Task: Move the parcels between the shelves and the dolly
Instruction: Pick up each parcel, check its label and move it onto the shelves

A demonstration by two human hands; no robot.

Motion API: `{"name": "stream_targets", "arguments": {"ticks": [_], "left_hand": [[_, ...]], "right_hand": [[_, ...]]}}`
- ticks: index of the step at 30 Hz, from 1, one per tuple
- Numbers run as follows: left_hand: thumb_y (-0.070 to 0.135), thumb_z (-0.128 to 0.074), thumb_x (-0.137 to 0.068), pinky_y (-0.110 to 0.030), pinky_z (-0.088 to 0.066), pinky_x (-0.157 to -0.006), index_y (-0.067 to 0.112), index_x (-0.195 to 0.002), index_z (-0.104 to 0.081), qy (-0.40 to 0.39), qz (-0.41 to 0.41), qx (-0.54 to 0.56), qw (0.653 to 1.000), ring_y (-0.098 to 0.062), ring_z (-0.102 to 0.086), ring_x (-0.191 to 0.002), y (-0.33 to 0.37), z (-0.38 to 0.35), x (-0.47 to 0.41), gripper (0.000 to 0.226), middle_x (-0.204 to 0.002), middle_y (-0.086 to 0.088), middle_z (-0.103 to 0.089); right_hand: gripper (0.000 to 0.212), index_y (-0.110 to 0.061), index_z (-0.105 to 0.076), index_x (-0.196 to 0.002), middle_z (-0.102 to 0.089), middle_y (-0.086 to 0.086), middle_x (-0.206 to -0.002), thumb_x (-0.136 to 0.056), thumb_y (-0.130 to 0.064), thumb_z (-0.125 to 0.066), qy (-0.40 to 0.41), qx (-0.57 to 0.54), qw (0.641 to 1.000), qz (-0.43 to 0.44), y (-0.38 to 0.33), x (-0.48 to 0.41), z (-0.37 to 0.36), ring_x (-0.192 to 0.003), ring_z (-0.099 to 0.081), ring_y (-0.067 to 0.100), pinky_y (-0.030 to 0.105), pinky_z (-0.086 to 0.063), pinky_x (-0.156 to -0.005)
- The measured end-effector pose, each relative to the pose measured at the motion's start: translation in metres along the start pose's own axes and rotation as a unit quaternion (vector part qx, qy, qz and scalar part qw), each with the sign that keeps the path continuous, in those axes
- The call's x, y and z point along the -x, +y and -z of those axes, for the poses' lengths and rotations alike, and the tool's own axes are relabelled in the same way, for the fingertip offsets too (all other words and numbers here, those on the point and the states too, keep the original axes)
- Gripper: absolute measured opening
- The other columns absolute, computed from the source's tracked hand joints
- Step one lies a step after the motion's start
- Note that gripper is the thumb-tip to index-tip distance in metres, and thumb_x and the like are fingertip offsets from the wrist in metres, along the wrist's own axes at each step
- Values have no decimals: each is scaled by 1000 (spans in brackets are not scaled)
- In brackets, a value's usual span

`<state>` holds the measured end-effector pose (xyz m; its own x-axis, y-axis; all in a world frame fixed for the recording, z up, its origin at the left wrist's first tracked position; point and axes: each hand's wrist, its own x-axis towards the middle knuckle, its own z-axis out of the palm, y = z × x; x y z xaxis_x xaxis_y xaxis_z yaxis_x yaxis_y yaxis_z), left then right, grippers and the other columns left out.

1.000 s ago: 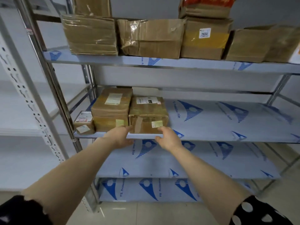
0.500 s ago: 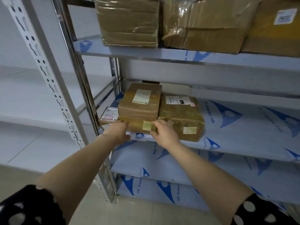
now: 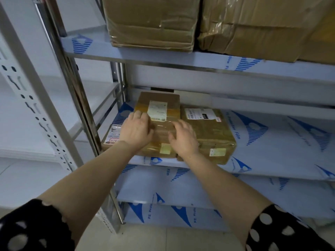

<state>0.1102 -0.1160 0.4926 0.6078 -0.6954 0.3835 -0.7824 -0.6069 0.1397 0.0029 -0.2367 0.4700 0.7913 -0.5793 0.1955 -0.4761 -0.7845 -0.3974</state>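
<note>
On the middle shelf [image 3: 275, 147] a flat brown parcel with a white label [image 3: 159, 103] lies on top of a second parcel that has a yellow sticker on its front [image 3: 165, 149]. My left hand [image 3: 136, 130] rests on the top parcel's left part, fingers laid over it. My right hand [image 3: 183, 139] lies on its right part with fingers spread, beside a taped brown parcel [image 3: 212, 136] that touches the stack. A small labelled parcel [image 3: 112, 135] sits at the left, partly hidden by my left hand. No dolly is in view.
Large taped cartons [image 3: 150, 24] [image 3: 257, 31] fill the upper shelf [image 3: 163, 57]. A steel post [image 3: 72, 91] stands left of the parcels, with a white perforated rack upright [image 3: 27, 91] further left. Lower shelves [image 3: 190, 189] covered in blue-printed film show no parcels.
I have come closer to the shelf. Both hands have moved from the shelf's front edge and the stack's front up onto the top of the labelled parcel.
</note>
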Motion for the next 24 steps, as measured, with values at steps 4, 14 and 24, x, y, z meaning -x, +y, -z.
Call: {"name": "stream_targets", "arguments": {"ticks": [4,14,24], "left_hand": [[41,-51,-90,-32,-37,-98,15,-124,-50,-32,-145,10,989,-21,-43,-117,32,-6,-20,42,-124,-5,-51],[11,-44,-94,-40,1,-120,9,-144,-35,-194,-275,-218,916,-19,-42,-132,111,-51,-32,51,-140,-6,-49],[25,-50,-93,-31,-45,-89,18,-114,-61,-139,-287,-53,946,-24,-60,-105,154,-66,7,25,-111,-1,-63]], "right_hand": [[48,-18,-35,-145,-26,8,-154,-97,-19,-42,78,33,992,-89,35,-3,20,-143,-19,25,40,-18,-118],[49,-33,-33,-146,-43,18,-138,-98,-37,-43,-44,-66,942,-326,136,15,41,-119,-49,33,41,-41,-103],[51,-12,-40,-125,-56,17,-121,-96,-54,-36,113,-54,887,-445,179,69,62,-109,-55,35,41,-45,-86]]}}
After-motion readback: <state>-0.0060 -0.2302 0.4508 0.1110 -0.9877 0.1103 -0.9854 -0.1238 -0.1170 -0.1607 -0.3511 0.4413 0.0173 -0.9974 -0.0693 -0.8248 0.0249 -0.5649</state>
